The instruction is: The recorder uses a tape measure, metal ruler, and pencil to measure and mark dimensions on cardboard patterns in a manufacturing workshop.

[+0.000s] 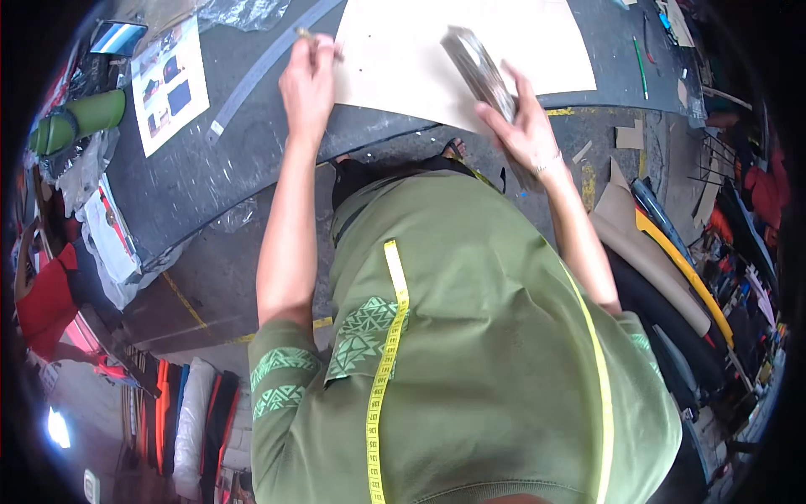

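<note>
A large cream paper sheet (403, 50) lies on the dark worktable (243, 134) and reaches its near edge. My left hand (309, 88) is closed in a pinch by the sheet's left edge. Between its fingertips is a small brass-coloured piece (302, 32), too small to name. My right hand (527, 126) is wrapped round a long shiny metal bar (477, 67), which slants over the near right part of the sheet. Motion blurs the bar, and my palm hides part of it. A few small dark marks dot the paper near my left hand.
A grey curved ruler (256, 76) and a printed photo sheet (170, 88) lie left of my left hand. A green pencil (641, 69) is at the right. Fabric rolls (663, 260) stand right of me; a yellow tape measure (387, 361) hangs round my neck.
</note>
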### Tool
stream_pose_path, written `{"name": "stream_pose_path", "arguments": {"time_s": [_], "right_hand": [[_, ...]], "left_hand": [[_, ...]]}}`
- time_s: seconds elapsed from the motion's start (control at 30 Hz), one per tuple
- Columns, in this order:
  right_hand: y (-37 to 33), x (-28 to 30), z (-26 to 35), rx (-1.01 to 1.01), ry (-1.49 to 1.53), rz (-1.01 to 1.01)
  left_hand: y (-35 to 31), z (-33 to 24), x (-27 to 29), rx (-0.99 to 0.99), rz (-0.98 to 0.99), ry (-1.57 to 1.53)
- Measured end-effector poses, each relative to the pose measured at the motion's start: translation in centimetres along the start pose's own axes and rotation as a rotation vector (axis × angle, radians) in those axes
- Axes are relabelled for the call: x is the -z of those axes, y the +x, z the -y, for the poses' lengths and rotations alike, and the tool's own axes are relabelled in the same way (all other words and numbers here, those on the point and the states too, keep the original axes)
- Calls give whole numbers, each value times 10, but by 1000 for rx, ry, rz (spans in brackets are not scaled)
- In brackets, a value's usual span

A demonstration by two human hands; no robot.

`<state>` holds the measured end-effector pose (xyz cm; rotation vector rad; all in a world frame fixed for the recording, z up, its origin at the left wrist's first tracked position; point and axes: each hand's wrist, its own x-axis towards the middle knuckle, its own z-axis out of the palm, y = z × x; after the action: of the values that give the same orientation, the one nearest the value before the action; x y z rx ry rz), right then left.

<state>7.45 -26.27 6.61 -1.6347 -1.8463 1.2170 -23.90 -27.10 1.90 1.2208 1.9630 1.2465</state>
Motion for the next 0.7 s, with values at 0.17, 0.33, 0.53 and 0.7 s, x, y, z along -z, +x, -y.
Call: {"name": "stream_pose_path", "arguments": {"time_s": [0.17, 0.33, 0.53, 0.7], "right_hand": [[-34, 30, -33, -445, 25, 99], [-39, 25, -29, -391, 285, 167], [-46, 13, -33, -366, 332, 401], [-59, 13, -29, -414, 181, 428]], "left_hand": [[-38, -14, 17, 116, 125, -105], [-30, -17, 1, 119, 116, -225], [-16, -16, -9, 63, 67, -201], [-5, -8, -14, 47, 79, -167]]}}
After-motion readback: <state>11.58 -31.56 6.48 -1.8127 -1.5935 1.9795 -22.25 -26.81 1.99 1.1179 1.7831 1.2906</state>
